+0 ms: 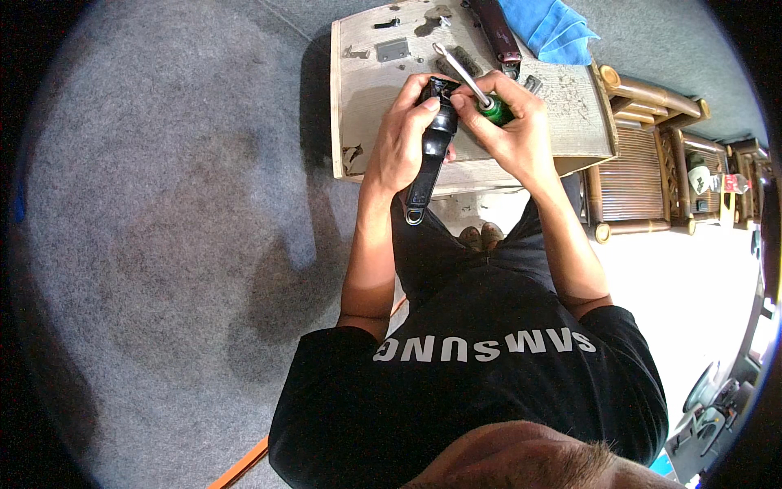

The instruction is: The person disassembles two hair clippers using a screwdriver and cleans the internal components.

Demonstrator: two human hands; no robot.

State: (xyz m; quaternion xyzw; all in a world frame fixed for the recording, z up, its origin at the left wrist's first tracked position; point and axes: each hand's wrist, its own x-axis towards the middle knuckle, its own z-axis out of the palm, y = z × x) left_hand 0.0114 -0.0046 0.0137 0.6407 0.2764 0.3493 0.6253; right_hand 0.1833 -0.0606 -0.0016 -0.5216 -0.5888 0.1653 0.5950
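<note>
My left hand [401, 134] is closed around a black hair clipper [440, 140], which stands tilted with its hanging loop toward me. The clipper's far end looks opened up, though fingers partly cover the inside. Against that end press the thumb and fingertips of my right hand [521, 134]. The same right hand also keeps a screwdriver [467, 77] with a green handle in its grip, its metal shaft pointing up and left, away from the clipper. Whether a small part sits between the right fingertips cannot be made out.
Under my hands is a light wooden table [366, 122]. On it lie a flat metal plate [393, 50], several small metal parts, a dark reddish-brown clipper-shaped piece [497, 34], a blue cloth [550, 31] and scattered dark bits. Bamboo furniture [631, 175] stands to the right.
</note>
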